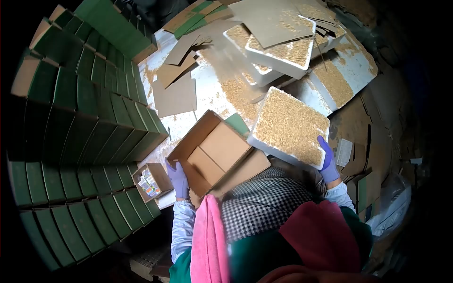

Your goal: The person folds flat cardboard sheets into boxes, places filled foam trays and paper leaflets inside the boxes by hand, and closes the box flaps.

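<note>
My left hand (178,179), in a purple glove, grips the near left wall of an open cardboard box (207,158). Nothing shows inside the box, and its lower flap (245,173) spreads toward my lap. In my right hand (328,160), also gloved, is the right edge of a white foam tray (288,129) filled with golden, grain-like bits. The tray is tilted beside the box's right side, above the table edge. Part of my right hand's fingers is hidden under the tray.
Green cardboard boxes (71,94) stand stacked along the left. A small carton (155,181) holds colourful small packets. More filled foam trays (283,49) are piled at the back under cardboard sheets (269,23). Loose golden bits (238,96) lie on the white table (207,78).
</note>
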Demonstrator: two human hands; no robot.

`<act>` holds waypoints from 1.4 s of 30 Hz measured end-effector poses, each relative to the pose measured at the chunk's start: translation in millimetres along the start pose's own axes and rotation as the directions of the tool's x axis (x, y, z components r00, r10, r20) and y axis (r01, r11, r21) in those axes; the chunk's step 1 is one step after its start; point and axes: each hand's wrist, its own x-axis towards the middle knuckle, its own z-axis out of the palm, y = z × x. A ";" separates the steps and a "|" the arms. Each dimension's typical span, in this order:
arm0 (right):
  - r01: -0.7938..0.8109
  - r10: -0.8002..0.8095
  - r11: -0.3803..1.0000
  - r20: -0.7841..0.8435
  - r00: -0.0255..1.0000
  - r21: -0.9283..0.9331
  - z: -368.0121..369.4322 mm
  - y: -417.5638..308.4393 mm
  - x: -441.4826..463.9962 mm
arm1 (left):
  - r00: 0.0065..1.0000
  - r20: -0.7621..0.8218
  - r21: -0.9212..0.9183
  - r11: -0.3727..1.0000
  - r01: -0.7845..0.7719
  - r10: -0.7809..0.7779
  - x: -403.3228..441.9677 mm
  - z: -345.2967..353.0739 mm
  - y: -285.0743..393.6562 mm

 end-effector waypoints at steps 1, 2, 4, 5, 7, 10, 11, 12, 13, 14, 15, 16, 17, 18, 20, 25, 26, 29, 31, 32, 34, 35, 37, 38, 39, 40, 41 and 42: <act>-0.022 0.024 0.998 0.032 0.999 -0.054 23.7 4.9 -3.6 | 1.000 -0.003 -0.016 1.000 0.016 -0.016 0.2 0.6 7.6; -0.037 0.045 0.993 0.065 0.997 -0.108 49.0 9.1 -5.5 | 0.999 -0.005 -0.033 0.999 0.031 -0.031 0.5 1.3 15.3; 0.039 0.001 0.961 0.146 0.989 -0.275 98.7 20.2 -5.2 | 0.994 0.004 0.037 0.993 -0.110 0.109 -0.2 2.8 21.0; 0.115 -0.045 0.914 0.183 0.982 -0.388 123.0 26.2 -2.8 | 0.997 0.056 -0.002 0.999 -0.049 0.049 3.7 2.7 21.2; 0.145 -0.039 0.795 0.188 0.981 -0.590 164.3 34.8 4.7 | 0.977 0.024 -0.068 0.976 -0.208 0.210 12.2 11.9 -3.6; 0.159 0.055 0.601 0.238 0.970 -0.783 211.7 54.4 18.4 | 0.962 0.009 -0.217 0.939 -0.265 0.274 27.2 21.8 -28.9; 0.151 0.104 0.551 0.247 0.963 -0.821 217.1 61.6 27.5 | 0.966 0.002 -0.280 0.927 -0.249 0.260 30.5 27.1 -33.9; 0.129 0.149 0.512 0.236 0.960 -0.849 224.3 69.9 32.3 | 0.990 0.027 -0.303 0.945 -0.125 0.139 29.2 24.0 -15.5; 0.107 0.193 0.472 0.221 0.956 -0.875 230.7 78.7 37.0 | 0.988 0.130 -0.326 0.945 -0.040 0.087 12.7 2.7 23.4; 0.165 0.189 0.377 0.250 0.950 -0.911 230.2 87.7 44.7 | 0.985 0.156 -0.491 0.871 0.018 0.068 9.7 5.0 20.7; 0.224 0.194 0.280 0.283 0.939 -0.934 231.3 96.8 50.7 | 0.983 0.175 -0.637 0.768 0.070 0.055 11.5 4.7 16.5; 0.191 0.220 0.303 0.263 0.939 -0.934 240.2 106.2 49.1 | 0.981 0.188 -0.758 0.642 0.116 0.045 13.2 3.3 10.8; 0.110 0.260 0.320 0.199 0.945 -0.941 254.7 114.0 42.3 | 0.980 0.194 -0.852 0.503 0.144 0.049 15.0 0.0 3.5; 0.155 0.256 0.289 0.233 0.938 -0.945 250.8 118.5 48.6 | 0.987 0.143 -0.914 0.392 0.104 0.071 17.8 17.2 -13.5; 0.208 0.272 0.221 0.265 0.925 -0.953 255.2 126.3 45.9 | 0.992 0.086 -0.855 0.518 0.025 0.093 30.2 45.1 -43.3; 0.257 0.466 -0.115 0.176 0.867 -0.960 216.6 132.5 86.4 | 0.873 -0.106 0.012 0.878 -0.478 0.477 24.6 -2.5 -36.1; 0.313 0.434 -0.204 0.201 0.878 -0.928 199.6 133.7 99.2 | 0.986 -0.124 -0.253 0.957 -0.144 0.116 18.4 -50.7 -15.1; 0.408 0.304 -0.651 0.273 0.913 -0.640 201.0 152.0 91.2 | 0.935 -0.276 0.036 0.970 0.240 -0.221 31.5 -148.2 -58.1; 0.383 0.264 -0.783 0.296 0.918 -0.491 187.3 166.6 104.5 | 0.936 -0.266 0.346 0.883 0.317 -0.231 36.2 -174.2 -107.9; 0.371 0.258 -0.837 0.309 0.915 -0.402 178.4 172.5 114.8 | 0.941 -0.216 0.516 0.788 0.336 -0.259 39.4 -170.8 -115.3; 0.278 0.238 -0.935 0.191 0.952 -0.219 181.3 187.5 131.8 | 0.935 -0.128 0.799 0.525 0.295 -0.332 48.7 -159.8 -121.0; 0.245 0.223 -0.958 0.150 0.963 -0.149 168.5 195.7 149.2 | 0.932 -0.132 0.784 0.541 0.306 -0.336 51.1 -156.1 -123.5; 0.324 0.314 -0.940 0.098 0.944 -0.110 164.9 205.5 156.7 | 0.929 -0.141 0.747 0.579 0.327 -0.343 57.4 -156.0 -128.2; 0.379 0.373 -0.925 0.117 0.920 -0.036 189.7 202.6 126.4 | 0.928 -0.127 0.699 0.632 0.334 -0.350 56.0 -160.3 -132.7; 0.374 0.353 -0.910 0.139 0.925 -0.179 190.3 197.8 121.9 | 0.929 -0.115 0.645 0.685 0.340 -0.353 55.1 -166.7 -135.7; 0.443 0.369 -0.821 0.259 0.893 -0.360 197.3 190.0 107.5 | 0.935 -0.112 0.655 0.682 0.325 -0.337 55.9 -170.5 -135.7; 0.514 0.359 -0.689 0.375 0.855 -0.511 208.5 178.8 89.7 | 0.939 -0.106 0.667 0.677 0.311 -0.327 52.9 -173.1 -137.9; 0.537 0.319 -0.583 0.435 0.842 -0.611 220.2 165.7 76.2 | 0.948 -0.149 0.669 0.677 0.306 -0.282 49.1 -174.7 -142.9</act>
